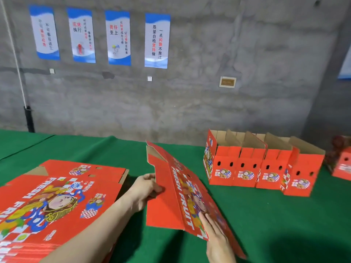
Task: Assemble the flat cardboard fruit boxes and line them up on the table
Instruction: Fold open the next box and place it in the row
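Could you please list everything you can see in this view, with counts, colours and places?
assembled boxes: four, red with brown insides, in a close row on the table's right.
half-folded box: one, red, table centre, tilted up between the hands.
flat boxes: a stack, count unclear, red, table's left.
partial box: one, red, far right, cut off by the frame.
table: one, green cover.
posters: four, blue and white, on the grey wall.
plaque: one, brownish, on the wall right of the posters.
cord: one, white, far left.
left hand: grips the half-folded box's left edge.
right hand: lies flat on its printed panel.
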`<state>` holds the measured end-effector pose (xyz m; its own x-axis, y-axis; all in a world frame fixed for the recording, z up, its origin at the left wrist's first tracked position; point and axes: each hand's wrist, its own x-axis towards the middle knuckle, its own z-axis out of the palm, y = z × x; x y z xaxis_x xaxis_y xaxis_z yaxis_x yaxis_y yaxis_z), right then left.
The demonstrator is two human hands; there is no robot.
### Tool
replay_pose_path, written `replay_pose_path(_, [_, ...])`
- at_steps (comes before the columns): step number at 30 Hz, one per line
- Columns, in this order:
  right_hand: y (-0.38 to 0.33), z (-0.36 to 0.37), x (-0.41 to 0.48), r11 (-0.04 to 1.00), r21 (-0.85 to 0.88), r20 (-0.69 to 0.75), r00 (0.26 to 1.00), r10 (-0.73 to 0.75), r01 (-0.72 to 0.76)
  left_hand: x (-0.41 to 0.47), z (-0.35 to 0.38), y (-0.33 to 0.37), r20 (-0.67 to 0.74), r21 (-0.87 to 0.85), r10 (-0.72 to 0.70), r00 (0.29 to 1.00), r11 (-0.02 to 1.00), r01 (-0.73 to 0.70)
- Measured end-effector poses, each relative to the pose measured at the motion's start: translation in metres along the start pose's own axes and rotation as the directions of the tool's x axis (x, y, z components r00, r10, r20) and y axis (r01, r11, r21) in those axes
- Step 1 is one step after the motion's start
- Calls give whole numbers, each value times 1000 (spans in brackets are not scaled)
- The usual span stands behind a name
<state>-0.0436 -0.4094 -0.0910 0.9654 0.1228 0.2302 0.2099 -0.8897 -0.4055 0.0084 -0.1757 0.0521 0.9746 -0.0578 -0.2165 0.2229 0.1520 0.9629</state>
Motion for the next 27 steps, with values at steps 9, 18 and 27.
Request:
replay_pose_path(9, [12,-88,31,962,274,80,996,-33,10,-8,32,32,257,261,130,958,945,-198])
replay_pose_path(18, [-19,-196,112,973,209,-103,992,-77,97,-31,69,68,541,521,229,809,665,-536])
replay_pose_path(27, [18,-192,108,987,154,122,992,30,-49,-13,70,68,552,633,111,826,589,-502])
